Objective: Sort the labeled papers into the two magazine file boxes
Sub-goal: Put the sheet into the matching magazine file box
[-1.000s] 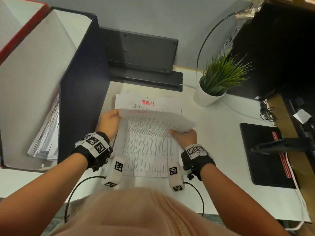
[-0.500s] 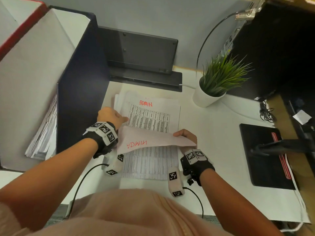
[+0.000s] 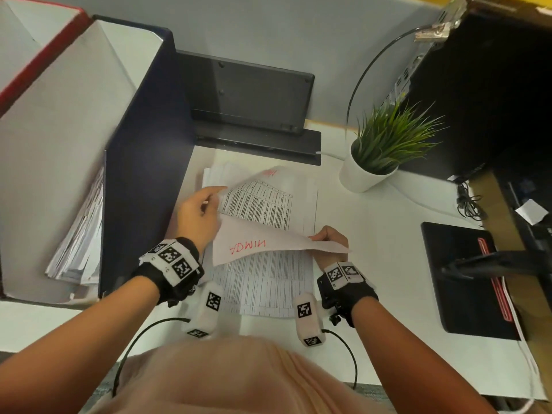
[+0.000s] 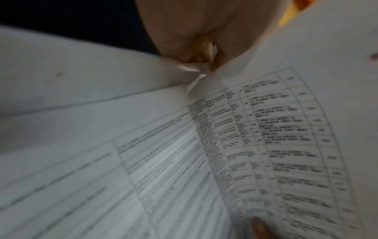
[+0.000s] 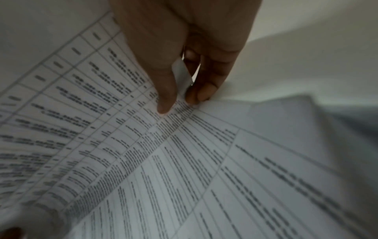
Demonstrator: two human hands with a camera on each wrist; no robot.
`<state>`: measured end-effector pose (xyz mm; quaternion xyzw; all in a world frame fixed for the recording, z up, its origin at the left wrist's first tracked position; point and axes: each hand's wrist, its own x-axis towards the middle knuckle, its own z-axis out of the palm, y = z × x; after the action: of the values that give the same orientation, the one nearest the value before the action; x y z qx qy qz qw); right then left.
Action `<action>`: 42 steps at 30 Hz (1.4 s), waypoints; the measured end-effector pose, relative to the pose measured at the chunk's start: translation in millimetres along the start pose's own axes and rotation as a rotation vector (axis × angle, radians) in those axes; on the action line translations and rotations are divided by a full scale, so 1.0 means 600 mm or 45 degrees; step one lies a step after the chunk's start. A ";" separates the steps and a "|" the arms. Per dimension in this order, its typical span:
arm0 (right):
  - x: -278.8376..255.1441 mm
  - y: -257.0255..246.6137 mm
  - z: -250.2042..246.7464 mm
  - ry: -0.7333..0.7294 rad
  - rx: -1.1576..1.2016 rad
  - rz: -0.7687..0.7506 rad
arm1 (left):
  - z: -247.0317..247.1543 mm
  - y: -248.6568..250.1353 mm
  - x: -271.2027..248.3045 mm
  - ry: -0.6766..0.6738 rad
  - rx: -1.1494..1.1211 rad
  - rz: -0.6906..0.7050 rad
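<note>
A stack of printed papers (image 3: 298, 204) lies on the white desk. Its top sheet (image 3: 254, 246), marked ADMIN in red, is folded back toward me, and my right hand (image 3: 324, 234) pinches its right edge; the right wrist view shows thumb and fingers (image 5: 165, 100) pinching that paper (image 5: 122, 145). My left hand (image 3: 216, 194) pinches the far left corner of the second sheet (image 3: 257, 198) and lifts it, so it curls up; in the left wrist view the fingers (image 4: 184, 40) pinch the corner (image 4: 194, 67). The dark blue file box (image 3: 143, 174) stands at left with papers inside (image 3: 80, 234), and the red-edged box (image 3: 38, 55) is beyond it.
A potted plant (image 3: 376, 162) stands right of the stack. A black stand (image 3: 248, 97) sits against the back wall. A black pad (image 3: 466, 279) lies at the right, with cables (image 3: 469, 201) and a dark cabinet beyond.
The ADMIN sheet has been folded back toward me, held by the right hand. My left hand moved up to the stack's far left corner and lifted the second sheet's corner.
</note>
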<state>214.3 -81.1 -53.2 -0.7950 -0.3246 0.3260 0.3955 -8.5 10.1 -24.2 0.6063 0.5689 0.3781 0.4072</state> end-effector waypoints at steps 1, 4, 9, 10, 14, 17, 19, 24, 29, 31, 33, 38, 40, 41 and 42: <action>0.000 -0.003 0.000 -0.026 -0.048 0.020 | -0.001 0.000 -0.002 -0.025 -0.119 -0.085; -0.005 -0.014 0.002 -0.053 0.186 0.133 | -0.006 0.000 -0.004 -0.039 -0.357 -0.262; -0.009 -0.024 -0.004 -0.133 0.277 0.153 | -0.011 0.015 0.000 -0.162 -0.529 -0.451; -0.006 -0.027 -0.001 -0.159 0.230 0.176 | -0.012 0.019 0.002 -0.175 -0.528 -0.482; -0.007 -0.029 0.014 -0.178 0.130 0.276 | -0.013 0.024 0.019 -0.113 -0.432 -0.653; -0.010 -0.005 0.001 -0.078 0.773 0.294 | -0.014 0.011 0.046 -0.095 0.116 -0.627; -0.011 -0.001 0.001 -0.072 0.911 0.331 | -0.015 0.005 0.053 -0.174 0.466 -0.621; -0.011 -0.002 0.005 -0.075 1.007 0.369 | -0.011 0.009 0.056 -0.206 0.637 -0.589; -0.010 -0.006 -0.001 -0.098 0.582 0.430 | -0.002 0.002 0.050 -0.183 0.674 -0.466; -0.006 -0.015 -0.007 -0.124 0.443 0.472 | -0.004 -0.003 0.050 -0.214 0.664 -0.406; 0.001 -0.019 -0.010 -0.145 0.490 0.457 | -0.007 -0.008 0.050 -0.240 0.665 -0.343; -0.008 -0.001 -0.003 -0.076 0.834 0.329 | -0.004 -0.010 0.034 -0.133 0.353 -0.156; -0.006 0.002 -0.005 -0.054 0.573 0.157 | -0.003 -0.004 0.023 -0.146 0.111 -0.155; -0.004 0.000 -0.005 -0.034 0.389 0.064 | -0.004 -0.001 0.018 -0.152 -0.001 -0.182; -0.002 -0.001 -0.004 -0.030 0.178 -0.013 | -0.007 0.002 0.013 -0.147 -0.103 -0.222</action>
<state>215.7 -82.9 -51.3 -0.7598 -0.3098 0.3553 0.4478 -11.4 18.3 -21.8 0.5585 0.5793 0.3282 0.4948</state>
